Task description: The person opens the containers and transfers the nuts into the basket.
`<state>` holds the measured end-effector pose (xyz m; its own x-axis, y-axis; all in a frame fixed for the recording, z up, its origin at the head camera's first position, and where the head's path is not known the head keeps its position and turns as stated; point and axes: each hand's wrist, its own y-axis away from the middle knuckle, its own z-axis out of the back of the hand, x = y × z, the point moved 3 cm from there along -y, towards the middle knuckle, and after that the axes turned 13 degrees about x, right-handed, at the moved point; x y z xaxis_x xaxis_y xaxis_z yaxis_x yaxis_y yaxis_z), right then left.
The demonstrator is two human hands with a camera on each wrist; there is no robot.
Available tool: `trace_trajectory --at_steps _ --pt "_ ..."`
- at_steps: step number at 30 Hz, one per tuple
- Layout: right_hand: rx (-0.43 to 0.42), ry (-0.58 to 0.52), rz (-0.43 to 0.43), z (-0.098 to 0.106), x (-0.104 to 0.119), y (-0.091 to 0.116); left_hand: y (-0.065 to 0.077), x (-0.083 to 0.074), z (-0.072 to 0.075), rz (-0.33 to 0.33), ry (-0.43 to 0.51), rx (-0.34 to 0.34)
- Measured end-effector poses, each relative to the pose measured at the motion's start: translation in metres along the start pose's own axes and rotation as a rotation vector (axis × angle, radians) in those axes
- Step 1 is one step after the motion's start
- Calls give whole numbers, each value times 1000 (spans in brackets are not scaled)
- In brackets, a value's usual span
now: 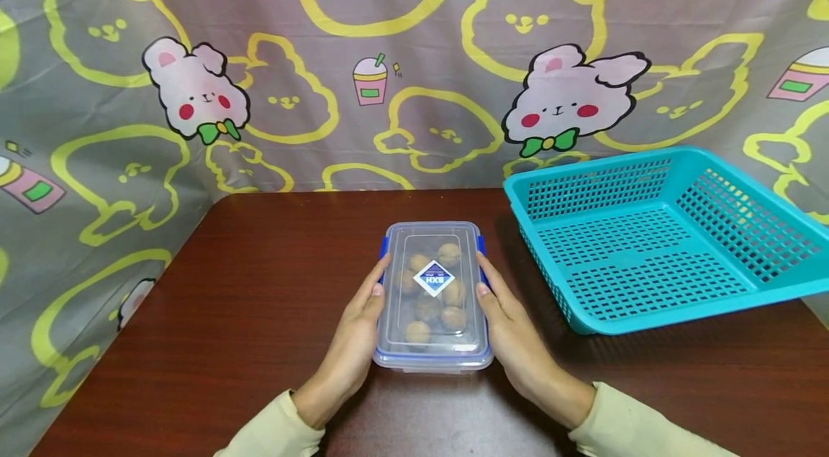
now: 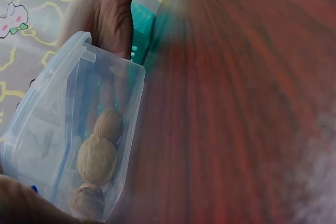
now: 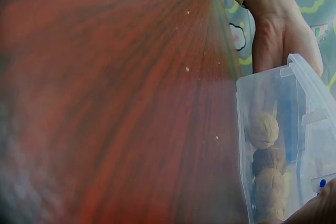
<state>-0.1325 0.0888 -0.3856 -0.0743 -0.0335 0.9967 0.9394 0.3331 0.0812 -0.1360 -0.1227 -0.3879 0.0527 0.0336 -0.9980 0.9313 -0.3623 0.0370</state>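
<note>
A clear plastic food container (image 1: 447,355) with blue side clips stands between my hands in the middle of the table. Its transparent lid is on and carries a blue-and-white diamond label (image 1: 435,278). Several walnuts (image 1: 417,332) lie inside; the left wrist view shows them along the near wall, one large walnut (image 2: 97,159) in the middle. My left hand (image 1: 350,338) holds the container's left side, thumb by the lid's edge. Opposite it, my right hand (image 1: 521,349) grips the right side in the same way. Fingers behind the walls are partly hidden.
A turquoise perforated basket (image 1: 654,320) stands on the right of the brown wooden table (image 1: 259,313). Behind the table hangs a grey curtain (image 1: 440,61) with cartoon prints. Small light crumbs (image 3: 187,69) dot the tabletop in the right wrist view.
</note>
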Motion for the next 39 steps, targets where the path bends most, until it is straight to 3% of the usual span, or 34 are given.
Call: trace_trajectory --at_steps 19,33,39 --pt "-11 25 4 0 0 1 -1 -3 2 -14 -121 -50" --pt "-20 40 -12 1 0 0 0 -2 8 1 -104 -73" --pt "-20 30 -5 0 1 1 -1 -3 9 9 -101 -54"
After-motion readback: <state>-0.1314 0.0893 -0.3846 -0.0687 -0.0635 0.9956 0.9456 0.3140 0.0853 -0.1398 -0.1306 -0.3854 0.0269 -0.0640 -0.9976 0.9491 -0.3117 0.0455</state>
